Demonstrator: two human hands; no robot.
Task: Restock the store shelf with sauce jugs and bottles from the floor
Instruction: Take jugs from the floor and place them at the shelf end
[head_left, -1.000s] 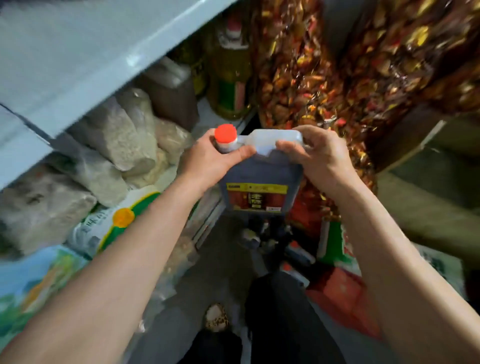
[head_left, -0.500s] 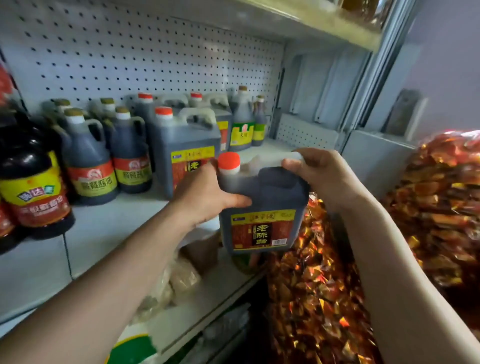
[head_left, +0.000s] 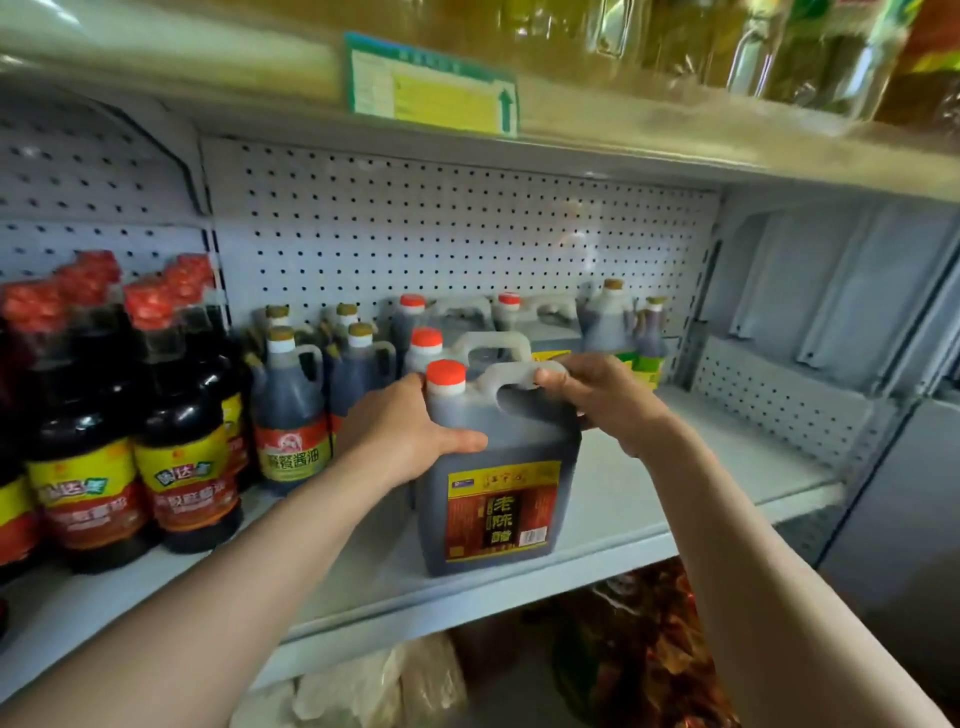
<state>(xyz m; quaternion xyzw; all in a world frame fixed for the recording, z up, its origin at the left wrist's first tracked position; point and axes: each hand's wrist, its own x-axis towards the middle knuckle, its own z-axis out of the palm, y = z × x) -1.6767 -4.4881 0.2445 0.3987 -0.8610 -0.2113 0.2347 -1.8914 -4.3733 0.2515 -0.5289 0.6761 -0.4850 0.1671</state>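
Holding dark jug (head_left: 493, 483) upright on shelf (head_left: 675, 499) near front edge, left hand (head_left: 410, 436) clamped on shoulder by cap, right hand (head_left: 602, 395) wrapped round handle, same-type jugs (head_left: 467, 348) directly behind, open space far-right, likely push straight back.

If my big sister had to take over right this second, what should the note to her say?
Left hand: grip on the shoulder of the dark jug, just under its red cap.
Right hand: grip on the jug's white handle.
The jug sits upright on the shelf near the front edge, in front of a matching jug, label facing out.
Done: this jug is up on the shelf.
Left: let go, perhaps nudge it back into line. The shelf has bare room to the right for more. The floor stock is not in view, so I cannot say how much remains.
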